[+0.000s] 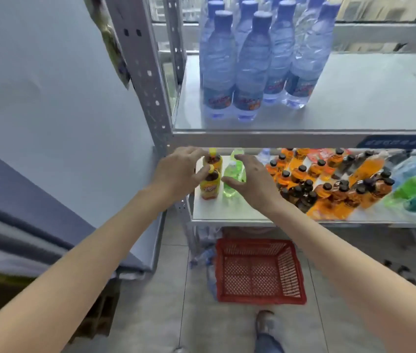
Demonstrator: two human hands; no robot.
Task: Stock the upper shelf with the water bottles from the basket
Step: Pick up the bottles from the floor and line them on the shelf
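Several clear water bottles with blue caps stand grouped on the left part of the upper shelf. The red plastic basket sits on the floor below the shelves, and I see nothing in it. Both my hands are down at the lower shelf. My left hand touches the two yellow-capped tea bottles from the left with spread fingers. My right hand flanks the green bottles from the right, its straight thumb lying across the front one.
The lower shelf carries several orange and dark drink bottles, with green and blue bottles lying at the right. A perforated metal upright frames the rack's left side. More water bottles lie on the floor left of the basket. My foot is on the tiles.
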